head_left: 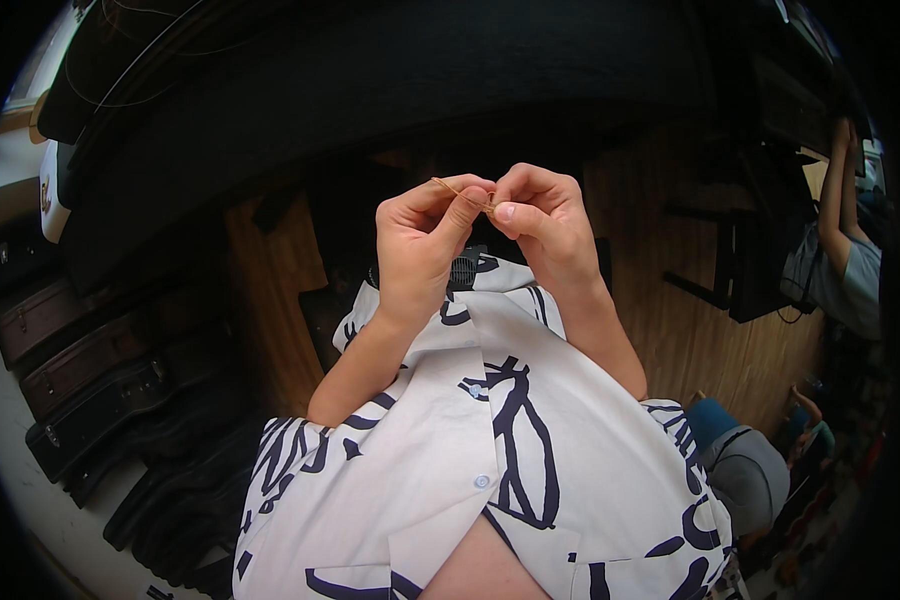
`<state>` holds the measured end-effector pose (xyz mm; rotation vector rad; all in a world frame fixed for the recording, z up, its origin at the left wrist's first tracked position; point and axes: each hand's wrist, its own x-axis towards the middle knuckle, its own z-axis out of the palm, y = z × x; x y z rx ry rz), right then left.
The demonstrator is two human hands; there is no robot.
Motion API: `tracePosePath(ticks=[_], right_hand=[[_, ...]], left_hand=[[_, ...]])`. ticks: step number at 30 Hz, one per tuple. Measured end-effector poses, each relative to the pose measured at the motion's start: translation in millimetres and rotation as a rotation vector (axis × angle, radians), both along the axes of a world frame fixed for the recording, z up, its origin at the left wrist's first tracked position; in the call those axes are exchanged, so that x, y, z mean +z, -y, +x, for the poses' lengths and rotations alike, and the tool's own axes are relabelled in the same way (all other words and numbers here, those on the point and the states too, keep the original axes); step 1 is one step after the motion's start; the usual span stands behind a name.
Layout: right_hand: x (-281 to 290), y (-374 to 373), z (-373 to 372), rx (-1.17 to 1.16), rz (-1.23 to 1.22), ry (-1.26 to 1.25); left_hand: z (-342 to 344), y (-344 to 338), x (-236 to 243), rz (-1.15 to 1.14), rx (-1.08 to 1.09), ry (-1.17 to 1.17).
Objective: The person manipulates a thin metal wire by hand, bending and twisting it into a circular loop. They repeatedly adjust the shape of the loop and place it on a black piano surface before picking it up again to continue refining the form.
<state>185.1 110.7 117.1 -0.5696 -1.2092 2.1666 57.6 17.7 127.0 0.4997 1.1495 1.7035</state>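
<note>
My left hand [417, 238] and my right hand [552, 225] meet in front of my chest, above my lap. Between their fingertips runs a thin golden-brown string [448, 187], with a small loop standing out over the left fingers. The left thumb and forefinger pinch it. My right thumb and forefinger close on it from the other side, touching or nearly touching the left fingertips. The part of the string between the fingers is small and mostly hidden, so I cannot tell whether it is knotted.
A wide black surface [420, 85] stretches ahead of my hands. Several dark hard cases [95, 365] lie in a row at the left. At the right are a dark stool or chair frame [720, 255], a person with raised arms [845, 255] and another person [745, 475] lower down.
</note>
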Motion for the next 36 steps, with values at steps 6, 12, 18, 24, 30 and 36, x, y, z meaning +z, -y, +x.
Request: tracePosePath(ticks=[6,12,18,24,30,36], right_hand=[[-0.3,-7.0,2.8,0.030,-0.004,0.047],[0.0,-7.5,1.7,0.083,-0.037,0.029],[-4.8,-9.8,4.2,0.146,-0.092,0.024],[-12.1,0.0,-2.5,0.069,0.005,-0.016],[-10.6,13.9,-8.4,-0.074,-0.051,-0.056],[-5.4,17.7,-12.1,-0.157,-0.055,-0.029]], left_hand=[[-4.1,0.2,-6.1,0.004,-0.049,-0.053],[-7.9,2.8,-8.1,-0.017,-0.081,0.005],[-10.0,1.4,-13.5,0.033,-0.103,-0.056],[-1.6,-1.1,-18.0,0.109,0.046,-0.071],[14.2,-4.8,-22.9,0.106,0.269,-0.272],[16.8,-3.9,-21.7,0.081,0.326,-0.511]])
